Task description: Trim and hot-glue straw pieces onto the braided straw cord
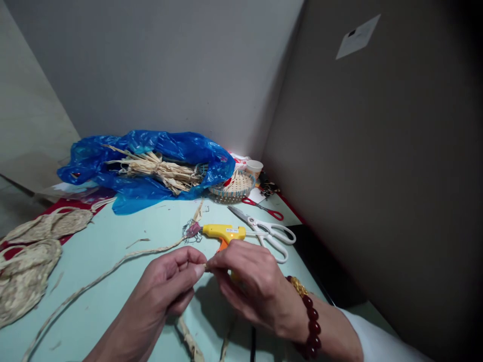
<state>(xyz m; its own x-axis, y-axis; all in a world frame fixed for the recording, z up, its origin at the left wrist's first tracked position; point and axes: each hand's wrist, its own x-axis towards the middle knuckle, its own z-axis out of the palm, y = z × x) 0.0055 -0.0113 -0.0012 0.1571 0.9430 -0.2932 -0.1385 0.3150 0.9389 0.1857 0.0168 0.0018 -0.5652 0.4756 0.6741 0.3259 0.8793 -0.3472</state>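
Observation:
My left hand point(166, 289) and my right hand point(256, 286) meet over the front of the table, thumbs and fingertips pinched together. Between them shows a short bit of straw-coloured fibre strand point(206, 267); most of it is hidden by the fingers. Below my left hand hangs or lies a twisted fibre cord point(190, 342); whether it is the same piece I cannot tell. Just beyond my right hand lies a yellow glue gun point(222, 232) with an orange trigger, its nozzle facing left. A long twisted cord point(121, 261) curves across the table on the left.
A blue plastic bag point(132, 196) holds a bundle of dried fibre point(162, 171). Right of it are a woven basket point(234, 188), a cup point(254, 167), red scissors point(266, 208) and white scissors point(264, 229). Woven fibre pieces point(30, 276) lie left. Walls enclose the back and right.

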